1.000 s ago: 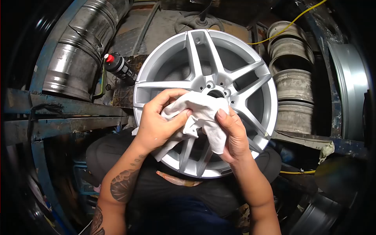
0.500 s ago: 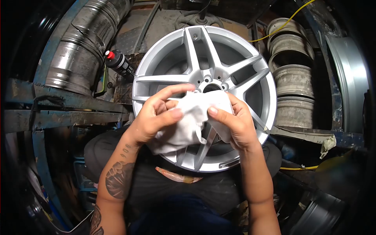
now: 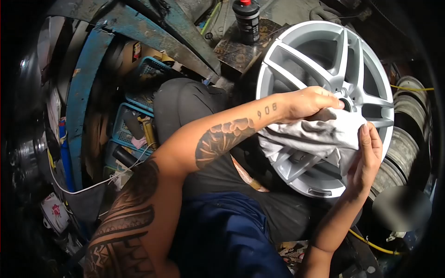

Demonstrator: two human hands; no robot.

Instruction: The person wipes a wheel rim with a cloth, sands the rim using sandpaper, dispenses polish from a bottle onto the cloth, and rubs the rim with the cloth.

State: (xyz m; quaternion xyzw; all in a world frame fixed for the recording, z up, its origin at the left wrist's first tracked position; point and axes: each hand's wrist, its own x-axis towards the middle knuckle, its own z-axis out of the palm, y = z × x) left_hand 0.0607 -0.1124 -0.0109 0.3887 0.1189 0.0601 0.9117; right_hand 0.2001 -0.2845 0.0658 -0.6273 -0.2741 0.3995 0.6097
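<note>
A white cloth (image 3: 315, 134) is bunched and stretched between my two hands, in front of a silver alloy wheel (image 3: 342, 58). My left hand (image 3: 313, 102) grips the cloth's upper edge close to the wheel's centre hole, its fingertips partly hidden. At the cloth's right side, my right hand (image 3: 368, 150) pinches it between thumb and fingers. The cloth covers part of the lower spokes. The wheel leans tilted before my knees, its split spokes facing me.
A black bottle with a red cap (image 3: 248, 25) stands on a dark board behind the wheel. Stacked bare rims (image 3: 401, 148) line the right side. At left are a blue metal frame (image 3: 85, 92) and blue plastic baskets (image 3: 119, 118) holding odds and ends. A yellow hose (image 3: 378, 248) runs low at right.
The view has swung left and down, so the wheel and hands now sit further right. My left hand has closed on the cloth, and the cloth is spread wider between both hands.
</note>
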